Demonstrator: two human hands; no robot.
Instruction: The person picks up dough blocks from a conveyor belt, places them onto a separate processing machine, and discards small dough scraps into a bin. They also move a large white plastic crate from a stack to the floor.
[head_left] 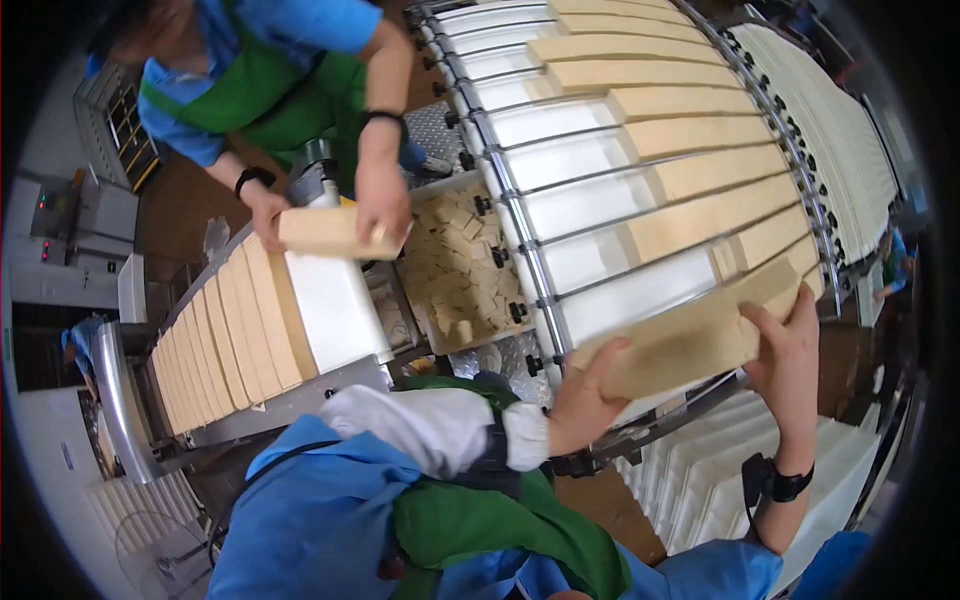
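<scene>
A long pale beige block (685, 340) is held between my two hands above the near end of the wide lane conveyor (630, 285). My left hand (588, 398) grips its left end, thumb on top. At the right end, my right hand (785, 345) closes its fingers and thumb around the block. Similar beige blocks (725, 175) lie in the conveyor's lanes, split by thin metal rods. The kind of material cannot be made out.
A co-worker's hands (383, 205) hold another block (330, 232) over a narrower white belt (335, 310), where a row of blocks (225, 325) stands. Between the conveyors sits a bin (480, 340) of broken beige pieces. White ridged trays (720, 455) are stacked below my right arm.
</scene>
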